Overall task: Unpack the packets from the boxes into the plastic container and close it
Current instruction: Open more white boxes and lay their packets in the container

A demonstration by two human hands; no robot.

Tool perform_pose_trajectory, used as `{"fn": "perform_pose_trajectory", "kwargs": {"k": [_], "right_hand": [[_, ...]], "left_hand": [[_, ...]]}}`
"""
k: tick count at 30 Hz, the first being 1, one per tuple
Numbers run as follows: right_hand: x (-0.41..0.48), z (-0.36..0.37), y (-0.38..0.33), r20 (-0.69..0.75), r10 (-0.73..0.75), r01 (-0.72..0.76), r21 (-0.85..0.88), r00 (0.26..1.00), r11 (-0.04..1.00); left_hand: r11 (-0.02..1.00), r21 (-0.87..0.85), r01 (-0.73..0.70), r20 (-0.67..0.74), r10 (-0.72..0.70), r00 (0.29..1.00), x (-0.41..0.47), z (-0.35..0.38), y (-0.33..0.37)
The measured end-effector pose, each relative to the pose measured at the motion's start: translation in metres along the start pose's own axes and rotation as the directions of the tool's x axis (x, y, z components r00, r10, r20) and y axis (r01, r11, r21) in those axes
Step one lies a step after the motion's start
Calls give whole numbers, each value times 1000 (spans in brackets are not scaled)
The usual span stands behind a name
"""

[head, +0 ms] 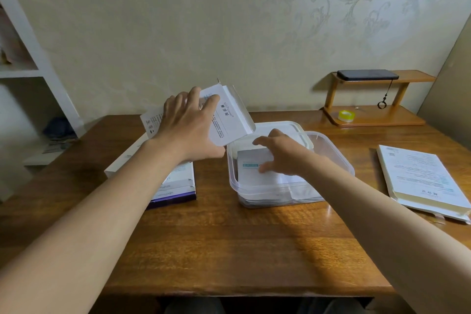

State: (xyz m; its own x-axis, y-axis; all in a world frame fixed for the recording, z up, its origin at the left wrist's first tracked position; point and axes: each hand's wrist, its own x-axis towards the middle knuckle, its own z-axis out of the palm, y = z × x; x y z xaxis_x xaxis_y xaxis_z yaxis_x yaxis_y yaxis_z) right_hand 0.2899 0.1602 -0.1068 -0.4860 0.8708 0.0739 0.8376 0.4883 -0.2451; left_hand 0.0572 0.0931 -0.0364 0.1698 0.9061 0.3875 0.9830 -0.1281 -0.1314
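Packets (251, 173): flat white sachets lying in the container (265, 200), stacked face up; a teal label strip shows on the top one, toward the container's left wall.
Right grip (280, 153): inside the container, fingers curled over the top packet's far edge and thumb on its near face beside the label, pinching it.
Left grip (186, 125): fingers spread and bent round the back of an opened white box (229, 120), held in the air just left of the container and above its rim.
Box heading: long axis runs roughly left to right, with the open flap end toward the container, over its far left corner; printed face toward the camera.
Packet axis: they lie flat; the hand hides too much to tell which way the long side runs.
Handling: the packets look thin, light and bendy, probably slick on each other. Hold them by opposite edges, or press flat from above so the stack stays level below the rim. The box is light card that would crush if squeezed, so hold it across its broad faces.
Lid (280, 126): off, lying just behind the container.
More boxes (175, 190): on the tabletop (229, 250), left of the container.
Flattened cartons (420, 178): well to the container's right.
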Motion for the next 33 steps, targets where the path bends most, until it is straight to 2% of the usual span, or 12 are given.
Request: {"fn": "perform_pose_trajectory", "kwargs": {"k": [3,5,9,10,13,19,21,24,27,29,32,33], "right_hand": [[-4,-4,-1,-10,-79,78,-96,997,992],[-5,-6,-2,102,-68,72,-31,992,997],[-4,5,2,336,-59,79,-48,940,996],[-5,6,3,360,-27,30,-3,933,1000],[0,8,1,336,-106,140,-79,936,987],[-3,11,-4,339,-49,23,80,940,997],[-9,6,-11,406,59,-145,185,912,972],[-12,1,-15,506,73,-99,25,859,995],[-15,3,-23,482,84,-130,63,872,989],[-18,1,-19,400,19,-39,42,916,998],[-26,-17,-16,316,82,-135,149,945,980],[-25,-26,-14,165,114,-141,157,980,978]], "left_hand": [[1000,-4,-12,0,12,1000,1,2,1],[1000,-4,-16,8,16,1000,2,3,2],[1000,-13,-14,8,15,1000,3,3,5],[1000,-17,-18,9,18,1000,3,4,6],[999,-28,-26,21,27,999,2,6,5],[999,-33,-38,39,40,998,2,8,6],[998,-37,-45,46,47,998,1,8,6],[997,-45,-65,59,68,996,3,8,7],[995,-39,-90,69,93,993,5,7,11],[994,-49,-101,69,104,992,5,5,14],[992,-53,-112,41,114,993,2,1,16],[992,-51,-112,35,114,993,0,-1,15]]}}
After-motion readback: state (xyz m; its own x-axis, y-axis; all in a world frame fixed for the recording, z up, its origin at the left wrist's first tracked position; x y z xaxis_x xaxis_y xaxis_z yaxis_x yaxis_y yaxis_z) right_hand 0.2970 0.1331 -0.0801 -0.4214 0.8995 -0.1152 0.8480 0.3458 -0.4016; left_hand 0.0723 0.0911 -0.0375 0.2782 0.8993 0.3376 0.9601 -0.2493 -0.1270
